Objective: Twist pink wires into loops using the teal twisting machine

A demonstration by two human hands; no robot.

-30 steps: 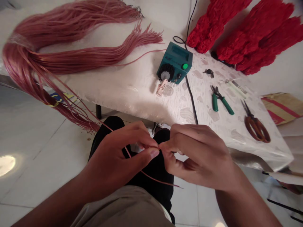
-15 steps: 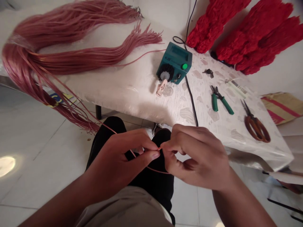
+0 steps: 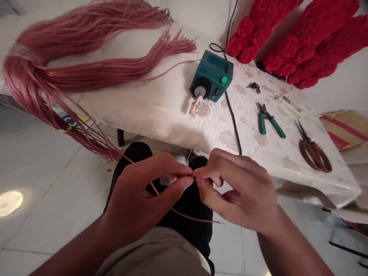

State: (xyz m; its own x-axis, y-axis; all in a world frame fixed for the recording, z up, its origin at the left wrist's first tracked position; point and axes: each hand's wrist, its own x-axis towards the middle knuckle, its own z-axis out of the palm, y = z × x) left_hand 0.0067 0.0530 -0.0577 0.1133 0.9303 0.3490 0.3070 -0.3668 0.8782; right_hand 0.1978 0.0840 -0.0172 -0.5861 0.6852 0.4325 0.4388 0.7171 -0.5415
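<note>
Above my lap, my left hand point(image 3: 149, 188) pinches a thin pink cord point(image 3: 195, 219) between thumb and index finger. Fingertip to fingertip with it, my right hand point(image 3: 235, 188) is closed in a pinch at the same spot; the small bit between the fingertips is too small to make out fully. One stretch of cord runs up left from my left hand towards a large pink cord bundle point(image 3: 94, 73) on the table. Another stretch passes below both hands, its loose tip pointing right.
On the covered table point(image 3: 155, 115) stands a green machine point(image 3: 211, 76) with a clip at its front and a black cable. Green-handled pliers point(image 3: 270, 120), brown-handled scissors point(image 3: 313, 151) and small keys point(image 3: 253, 87) lie to the right. Red ruffled bundles point(image 3: 310, 46) are behind.
The cord's loose end now shows below my right hand, sticking out to the right. My right fingers have shifted slightly at the pinch, and the view has moved a little.
</note>
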